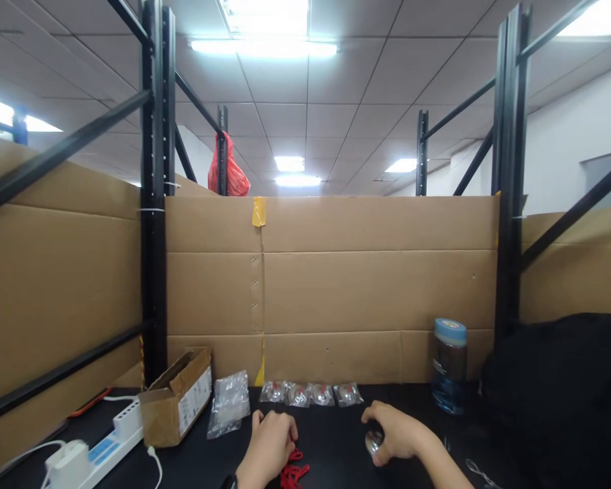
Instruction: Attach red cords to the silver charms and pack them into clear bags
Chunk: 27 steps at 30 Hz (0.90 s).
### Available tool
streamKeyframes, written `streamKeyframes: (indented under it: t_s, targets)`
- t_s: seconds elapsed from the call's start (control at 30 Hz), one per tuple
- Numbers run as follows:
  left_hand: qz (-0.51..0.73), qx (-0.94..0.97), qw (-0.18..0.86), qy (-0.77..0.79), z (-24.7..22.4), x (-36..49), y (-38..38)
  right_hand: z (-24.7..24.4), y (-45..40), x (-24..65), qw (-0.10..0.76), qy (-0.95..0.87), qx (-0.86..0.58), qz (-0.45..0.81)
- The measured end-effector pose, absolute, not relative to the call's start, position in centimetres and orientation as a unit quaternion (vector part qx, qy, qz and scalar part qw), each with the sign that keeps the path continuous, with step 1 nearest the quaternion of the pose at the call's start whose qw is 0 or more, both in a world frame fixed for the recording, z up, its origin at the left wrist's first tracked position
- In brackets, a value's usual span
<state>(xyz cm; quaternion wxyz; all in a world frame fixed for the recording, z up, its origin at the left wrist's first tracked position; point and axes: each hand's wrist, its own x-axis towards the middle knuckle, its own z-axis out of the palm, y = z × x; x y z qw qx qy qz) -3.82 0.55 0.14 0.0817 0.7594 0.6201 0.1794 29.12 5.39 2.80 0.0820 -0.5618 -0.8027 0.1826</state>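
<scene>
My left hand (269, 441) is low over the black table with its fingers curled inward. A bunch of red cord (294, 472) lies under and beside those fingers, and its upper end runs into them. Further right, my right hand (400, 433) is curved around a small round, shiny, clear or silvery object (373, 441), gripping it between thumb and fingers. The palm and fingers partly cover this object, so its exact kind is unclear. Beyond both hands stands a row of several small clear packets (322, 394), each with a round object and a bit of red inside.
Clear plastic bags (229, 402) lie beside an open cardboard box (178, 401) on the left. A white power strip (106, 448) sits nearer. On the right are a blue-lidded bottle (449, 367), a black bag or cloth (560, 401) and thin cord (481, 472). Cardboard walls (377, 292) enclose the table.
</scene>
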Motion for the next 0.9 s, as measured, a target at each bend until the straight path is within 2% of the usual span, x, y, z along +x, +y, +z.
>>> streamKeyframes:
  t_s: [0.3,0.57,0.77,0.9]
  targets:
    - [0.17,0.758,0.118,0.618,1.4,-3.0,-0.2,1.5,4.2,29.3,0.125,-0.795,-0.571,0.16]
    - [0.198,0.727,0.07,0.654,-0.1,-1.4,0.0,3.4,3.1,29.5,0.139,-0.784,-0.582,0.163]
    - [0.192,0.719,0.074,0.664,-0.4,-1.0,0.1,4.3,2.9,29.2,0.218,-0.801,-0.534,0.162]
    - [0.283,0.724,0.083,0.624,0.6,-0.2,-0.1,4.7,2.5,27.5,0.309,-0.804,-0.465,0.207]
